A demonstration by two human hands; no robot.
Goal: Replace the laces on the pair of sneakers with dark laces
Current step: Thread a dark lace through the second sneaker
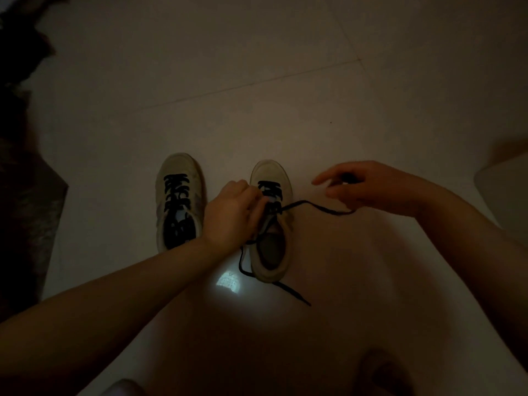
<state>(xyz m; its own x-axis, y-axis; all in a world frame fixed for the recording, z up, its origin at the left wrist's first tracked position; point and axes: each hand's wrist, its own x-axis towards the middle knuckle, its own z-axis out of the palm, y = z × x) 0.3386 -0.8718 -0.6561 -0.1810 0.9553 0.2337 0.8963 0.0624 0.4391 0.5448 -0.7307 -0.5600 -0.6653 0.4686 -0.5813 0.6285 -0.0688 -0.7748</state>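
Dim light, seen from your head looking down at a pale tiled floor [285,95]. Nearest you, along the bottom of the frame, both bare forearms reach forward from the lower corners.

Just beyond them, a loose end of the dark lace [291,292] trails on the floor at the heel of the right-hand sneaker [271,221], beside a small bright patch of reflected light. It lies slack, probably because this side is waiting its turn.

At centre frame your left hand [228,215] is curled down over the near side of that sneaker's eyelets, fingers bunched at the tongue. It looks like it is pinning the shoe and the crossed laces so they do not slip; exactly what the fingertips pinch is hidden.

To the right of centre, your right hand [365,187] is held off the shoe, fingers loosely curled, with the other lace end running taut from the eyelets to it. Pulling sideways like this would draw the slack through. The lacing on this shoe seems to reach the upper eyelets, so it is likely near finished.

Left of centre, well apart from your hands, the left-hand sneaker [178,201] stands toe away from you, already threaded with dark laces.

Farthest, at the upper left, a dark rug edge [25,138] borders the floor.
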